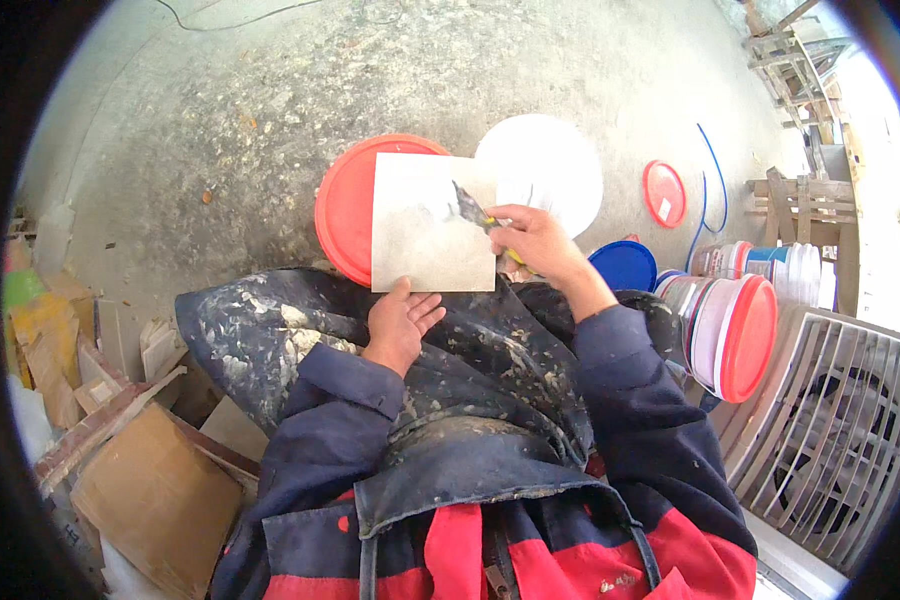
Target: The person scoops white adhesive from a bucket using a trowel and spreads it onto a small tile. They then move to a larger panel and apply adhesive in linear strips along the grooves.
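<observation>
A square beige tile (pixel 425 225) rests on my knees, smeared with grey mortar near its upper right. My left hand (pixel 400 322) grips its lower edge, thumb on top. My right hand (pixel 530 238) holds a small trowel (pixel 470 208) with a yellow handle, its dark blade lying on the tile's upper right part. Both sleeves are dark blue, and my trousers are stained with dried mortar.
A red bucket lid (pixel 342 205) lies under the tile, a white lid (pixel 555 165) beside it. A blue lid (pixel 625 265), a small red lid (pixel 664 193) and stacked buckets (pixel 740 330) sit right. A white fan grille (pixel 830 430) is lower right. Cardboard and tile scraps (pixel 140 450) pile left.
</observation>
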`<move>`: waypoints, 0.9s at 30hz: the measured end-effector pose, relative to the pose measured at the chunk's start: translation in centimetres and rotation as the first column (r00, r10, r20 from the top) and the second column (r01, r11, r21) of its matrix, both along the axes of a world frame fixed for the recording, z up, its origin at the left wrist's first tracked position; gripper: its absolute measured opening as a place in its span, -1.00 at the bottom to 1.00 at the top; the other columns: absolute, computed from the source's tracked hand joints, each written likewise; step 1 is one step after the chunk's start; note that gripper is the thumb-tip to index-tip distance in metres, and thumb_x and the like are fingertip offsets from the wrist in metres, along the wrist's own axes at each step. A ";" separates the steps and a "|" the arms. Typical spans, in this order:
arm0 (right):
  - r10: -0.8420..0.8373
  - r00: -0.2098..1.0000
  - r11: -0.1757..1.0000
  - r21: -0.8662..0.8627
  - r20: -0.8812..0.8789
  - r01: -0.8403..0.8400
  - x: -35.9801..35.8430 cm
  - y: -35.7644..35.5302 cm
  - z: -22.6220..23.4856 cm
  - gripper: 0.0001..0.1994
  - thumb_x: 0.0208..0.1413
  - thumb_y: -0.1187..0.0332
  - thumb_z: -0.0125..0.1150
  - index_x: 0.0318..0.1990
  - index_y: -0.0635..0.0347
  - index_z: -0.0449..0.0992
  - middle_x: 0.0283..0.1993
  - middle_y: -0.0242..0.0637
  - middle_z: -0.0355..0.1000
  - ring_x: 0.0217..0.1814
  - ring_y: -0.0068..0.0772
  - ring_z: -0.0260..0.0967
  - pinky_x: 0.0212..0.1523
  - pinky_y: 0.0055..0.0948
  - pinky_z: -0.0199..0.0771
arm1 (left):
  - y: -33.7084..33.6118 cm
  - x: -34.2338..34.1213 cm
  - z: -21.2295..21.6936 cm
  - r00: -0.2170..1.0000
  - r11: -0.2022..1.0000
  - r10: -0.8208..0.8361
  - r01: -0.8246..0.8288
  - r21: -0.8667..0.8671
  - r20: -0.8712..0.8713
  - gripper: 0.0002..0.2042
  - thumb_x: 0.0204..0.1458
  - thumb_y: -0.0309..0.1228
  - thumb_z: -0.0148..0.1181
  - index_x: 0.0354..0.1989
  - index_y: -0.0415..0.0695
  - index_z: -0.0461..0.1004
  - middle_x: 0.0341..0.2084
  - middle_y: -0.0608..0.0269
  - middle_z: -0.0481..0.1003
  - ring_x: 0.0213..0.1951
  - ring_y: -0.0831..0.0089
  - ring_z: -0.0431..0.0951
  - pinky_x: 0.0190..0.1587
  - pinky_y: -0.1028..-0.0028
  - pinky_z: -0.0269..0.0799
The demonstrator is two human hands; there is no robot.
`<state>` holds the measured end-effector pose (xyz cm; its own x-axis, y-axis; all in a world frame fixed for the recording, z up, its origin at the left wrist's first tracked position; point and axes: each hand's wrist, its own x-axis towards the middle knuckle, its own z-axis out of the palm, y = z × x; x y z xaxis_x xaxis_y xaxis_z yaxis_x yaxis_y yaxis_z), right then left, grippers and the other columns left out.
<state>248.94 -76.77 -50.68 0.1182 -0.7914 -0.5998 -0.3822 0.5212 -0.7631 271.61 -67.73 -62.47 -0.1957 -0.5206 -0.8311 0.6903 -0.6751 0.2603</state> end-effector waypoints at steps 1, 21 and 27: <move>0.112 0.987 0.986 -0.114 -0.116 -0.125 -1.1 0.3 0.5 -0.61 0.22 0.39 0.20 0.21 0.20 0.52 -0.27 -0.24 0.59 -0.46 -0.56 0.47 -0.49 -0.49 0.44 | 0.0 -0.3 0.3 1.000 1.000 0.022 -0.022 0.008 0.010 -0.51 0.37 -0.12 0.00 0.28 -0.24 0.29 0.12 -0.14 0.44 0.17 -0.07 0.45 0.19 0.00 0.44; 0.121 0.949 0.631 -0.715 -0.292 -0.301 -1.0 4.8 4.8 -0.57 0.14 0.42 0.25 0.20 0.02 0.55 -0.03 0.00 0.58 0.03 0.03 0.55 0.02 -0.13 0.53 | -3.3 5.1 13.4 0.927 0.800 0.090 -0.285 -0.527 -0.364 -0.48 0.39 -0.27 -0.12 0.44 -0.26 0.12 0.35 -0.10 0.30 0.34 -0.03 0.37 0.27 -0.19 0.41; 0.122 0.963 0.587 -0.765 -0.239 -0.264 1.5 7.5 8.1 -0.60 0.11 0.46 0.27 0.15 0.09 0.56 -0.07 -0.07 0.61 -0.16 0.03 0.60 -0.15 -0.20 0.58 | -2.6 8.5 16.9 0.957 0.664 0.080 -0.259 -0.702 -0.277 -0.47 0.40 -0.25 -0.14 0.48 -0.21 0.07 0.41 -0.10 0.22 0.38 -0.13 0.28 0.28 -0.30 0.35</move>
<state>250.47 -69.32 -42.60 0.2945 -0.9303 0.2188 -0.5419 -0.3511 -0.7636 280.15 -70.36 -45.56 -0.1592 -0.9792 -0.1258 0.8689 -0.1995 0.4531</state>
